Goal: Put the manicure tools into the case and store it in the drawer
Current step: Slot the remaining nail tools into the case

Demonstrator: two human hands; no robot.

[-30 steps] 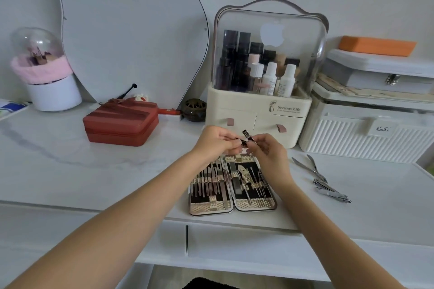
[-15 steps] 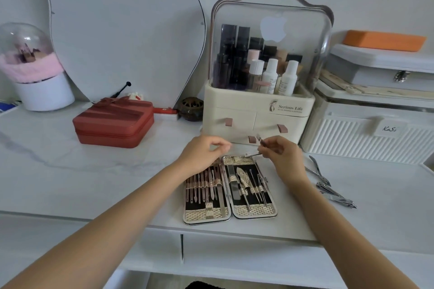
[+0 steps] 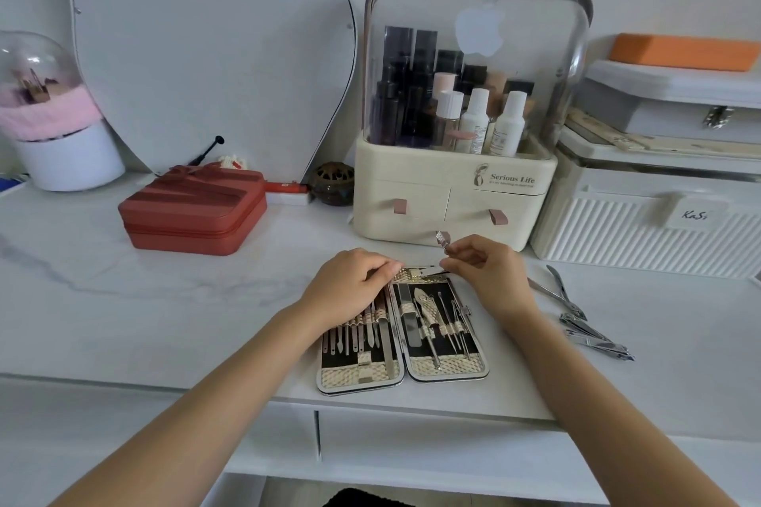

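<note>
An open manicure case [image 3: 447, 368] with a woven beige lining lies flat near the table's front edge, several metal tools strapped in both halves. My left hand [image 3: 350, 284] rests on the top of the left half, fingers curled over the tools there. My right hand [image 3: 486, 265] pinches a small nail clipper [image 3: 432, 268] at the case's top edge, its lever raised. To the right on the table lie loose nippers [image 3: 560, 292] and two nail clippers [image 3: 597, 340].
A cream cosmetics organiser [image 3: 453, 193] with small drawers stands right behind the case. A red zip case [image 3: 193, 210] sits to the left, white ribbed boxes [image 3: 642, 235] to the right. Table drawers [image 3: 432, 449] run under the front edge.
Both hands have lowered from above the case to its top edge. The left hand let go of the clipper and now rests on the case's left half.
</note>
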